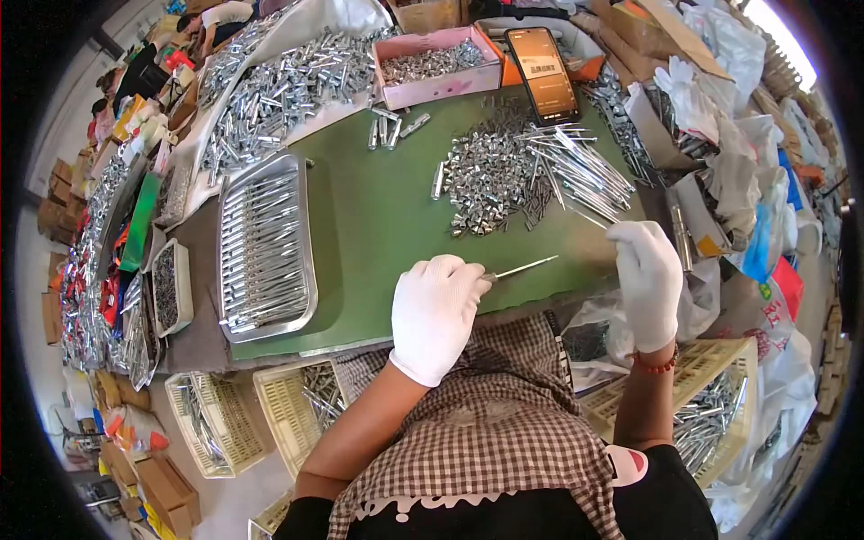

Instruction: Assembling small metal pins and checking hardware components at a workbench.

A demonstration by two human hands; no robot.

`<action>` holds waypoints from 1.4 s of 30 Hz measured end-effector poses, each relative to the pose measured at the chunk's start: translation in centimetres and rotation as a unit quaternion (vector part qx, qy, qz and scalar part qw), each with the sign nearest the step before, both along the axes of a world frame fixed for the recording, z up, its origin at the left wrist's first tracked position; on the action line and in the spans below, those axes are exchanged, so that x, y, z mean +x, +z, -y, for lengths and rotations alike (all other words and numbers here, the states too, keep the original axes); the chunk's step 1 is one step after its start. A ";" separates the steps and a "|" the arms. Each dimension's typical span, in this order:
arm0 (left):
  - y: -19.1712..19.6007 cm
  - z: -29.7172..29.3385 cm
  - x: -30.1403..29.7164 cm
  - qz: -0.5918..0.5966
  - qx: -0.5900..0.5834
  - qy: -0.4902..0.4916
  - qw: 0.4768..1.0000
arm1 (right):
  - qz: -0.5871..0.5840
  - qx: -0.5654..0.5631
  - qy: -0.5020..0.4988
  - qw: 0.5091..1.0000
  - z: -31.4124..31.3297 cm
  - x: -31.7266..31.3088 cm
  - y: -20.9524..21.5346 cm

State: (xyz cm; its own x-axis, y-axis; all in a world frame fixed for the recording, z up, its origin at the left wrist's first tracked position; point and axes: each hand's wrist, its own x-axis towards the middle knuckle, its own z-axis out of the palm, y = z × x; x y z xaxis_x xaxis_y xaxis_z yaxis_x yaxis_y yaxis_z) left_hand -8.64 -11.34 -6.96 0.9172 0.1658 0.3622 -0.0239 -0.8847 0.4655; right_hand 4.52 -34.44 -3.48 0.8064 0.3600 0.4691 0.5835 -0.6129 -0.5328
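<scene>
My left hand [436, 315], in a white glove, is closed around the thick end of a thin metal rod [526, 267]. The rod's tip points right, just above the green work mat [387, 207]. To the right, my right hand [650, 283], also gloved, pinches the end of another slim metal rod [587, 217], which slants up to the left. Beyond the hands lie a heap of small silver sleeves [486, 175] and a fanned pile of long metal rods [585, 171]. Dark thin pins [537, 200] are scattered beside the sleeves.
A metal tray [308, 261] full of rod assemblies lies at the left. At the back are a pink box [441, 87] of small parts, a phone [543, 76] and piled metal tubes [306, 85]. Plastic crates [243, 432] stand below the table edge.
</scene>
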 end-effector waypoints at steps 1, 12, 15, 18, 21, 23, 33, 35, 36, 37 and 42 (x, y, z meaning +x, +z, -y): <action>0.1 0.1 0.1 -0.003 0.015 0.025 1.000 | 0.039 -0.003 0.068 0.997 0.0 -0.2 0.1; 0.0 -1.7 0.0 0.032 -0.060 0.014 0.998 | 0.136 -0.049 0.191 0.971 -6.9 -2.7 -5.0; 0.6 -1.9 0.0 0.013 -0.079 0.015 0.997 | 0.141 -0.047 0.184 0.971 -6.9 -2.7 -5.1; 1.2 -0.9 0.4 -0.046 0.002 -0.039 0.998 | 0.135 -0.042 0.178 0.974 -7.1 -2.6 -5.1; 0.3 -1.3 1.1 -0.012 0.036 -0.047 0.998 | 0.129 0.032 0.152 0.979 -7.1 -2.7 -5.0; 0.9 -1.5 1.3 -0.033 0.062 -0.051 0.996 | 0.115 0.060 0.155 0.979 -6.7 -2.6 -5.2; 2.4 -4.7 -1.1 -0.004 0.121 -0.024 0.992 | 0.030 0.156 0.068 0.985 -4.7 -3.2 -6.4; 4.7 -7.8 -3.3 -0.032 0.139 -0.003 0.990 | 0.012 0.166 0.067 0.984 -4.3 -3.2 -6.5; 6.0 -9.2 -4.9 -0.025 0.154 0.048 0.987 | 0.009 0.170 0.072 0.983 -4.2 -3.1 -6.7; 6.7 -11.4 -6.5 -0.008 0.135 0.064 0.989 | 0.008 0.162 0.073 0.984 -4.2 -3.0 -6.9; 6.9 -19.8 -13.0 -0.039 0.180 0.180 0.966 | 0.020 0.129 0.080 0.988 -5.1 -3.2 -6.7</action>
State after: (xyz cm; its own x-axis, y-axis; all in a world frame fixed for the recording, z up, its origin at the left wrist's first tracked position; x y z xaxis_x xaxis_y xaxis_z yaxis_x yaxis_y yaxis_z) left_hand -21.66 8.42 -0.03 0.8505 0.3551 0.3880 0.3385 -0.9342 0.1131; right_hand 1.36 -29.35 -10.20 0.7285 0.3449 0.5919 0.6850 -0.3575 -0.6347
